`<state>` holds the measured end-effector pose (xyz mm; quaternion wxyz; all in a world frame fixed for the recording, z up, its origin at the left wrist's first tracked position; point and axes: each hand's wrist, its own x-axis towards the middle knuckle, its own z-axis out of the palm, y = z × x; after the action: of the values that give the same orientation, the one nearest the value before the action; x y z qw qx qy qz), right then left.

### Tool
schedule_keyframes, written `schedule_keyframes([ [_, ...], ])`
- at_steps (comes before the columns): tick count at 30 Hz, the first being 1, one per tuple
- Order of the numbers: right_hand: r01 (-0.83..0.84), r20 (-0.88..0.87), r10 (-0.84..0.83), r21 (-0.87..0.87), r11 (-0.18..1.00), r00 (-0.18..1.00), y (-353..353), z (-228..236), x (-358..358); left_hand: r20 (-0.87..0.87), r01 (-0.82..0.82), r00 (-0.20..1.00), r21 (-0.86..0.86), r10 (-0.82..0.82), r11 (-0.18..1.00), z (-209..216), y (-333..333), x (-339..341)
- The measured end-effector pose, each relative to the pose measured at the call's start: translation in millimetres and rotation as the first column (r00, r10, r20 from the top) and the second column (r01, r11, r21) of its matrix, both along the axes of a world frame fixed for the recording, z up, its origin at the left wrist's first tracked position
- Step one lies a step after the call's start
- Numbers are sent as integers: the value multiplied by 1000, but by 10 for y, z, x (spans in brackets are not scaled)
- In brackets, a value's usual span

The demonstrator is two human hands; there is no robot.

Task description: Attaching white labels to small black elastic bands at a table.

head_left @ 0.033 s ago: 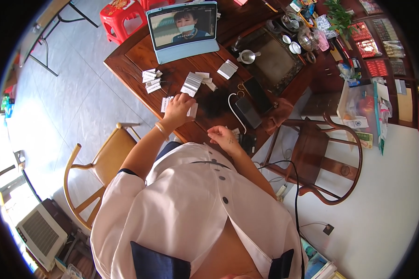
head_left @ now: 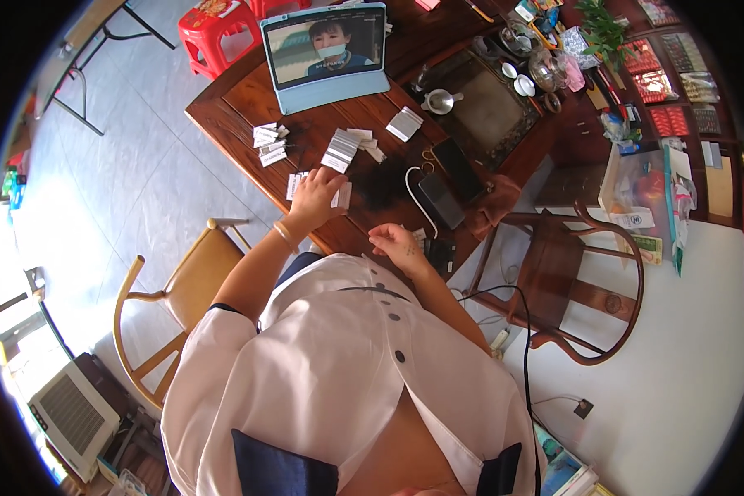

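Note:
My left hand (head_left: 314,201) is over the near left part of the wooden table, fingers curled. A small white card (head_left: 341,196) shows between its thumb and fingers, and printed white slips (head_left: 293,186) lie beside it. My right hand (head_left: 397,245) is at the table's near edge, thumb and fingers pinched together; whatever they hold is hidden. Just beyond the left hand sits a striped stack of white cards (head_left: 340,150), with loose slips (head_left: 367,145) against it. Another striped stack (head_left: 404,124) lies farther right, and a loose pile of white slips (head_left: 269,144) farther left.
A tablet in a light blue case (head_left: 326,58) stands at the back, playing a video. To the right are two dark phones (head_left: 442,200), a white cable (head_left: 413,186), scissors (head_left: 427,161) and a tea tray (head_left: 479,107). Chairs flank me: yellow (head_left: 198,273), brown wooden (head_left: 554,273).

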<state>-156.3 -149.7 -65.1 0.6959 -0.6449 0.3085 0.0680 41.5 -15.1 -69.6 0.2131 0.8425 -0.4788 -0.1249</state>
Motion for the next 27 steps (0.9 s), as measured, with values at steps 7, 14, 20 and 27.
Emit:
schedule_keyframes([
  [7, 18, 52, -27, 158, 987, 998, 109, 73, 329, -27, -43, 999, 1, 43, 999, -93, 198, -83],
  [14, 11, 66, -28, 241, 971, 997, 138, -12, 406, -381, -129, 922, -148, 64, 981, 193, 239, -237],
  [20, 50, 77, -64, 174, 984, 995, 56, 27, 340, -321, -8, 940, -370, -119, 929, 316, 174, -430],
  [27, 165, 135, -162, -11, 986, 978, 104, 56, 319, -923, -338, 375, -226, -90, 914, 24, 83, -519],
])
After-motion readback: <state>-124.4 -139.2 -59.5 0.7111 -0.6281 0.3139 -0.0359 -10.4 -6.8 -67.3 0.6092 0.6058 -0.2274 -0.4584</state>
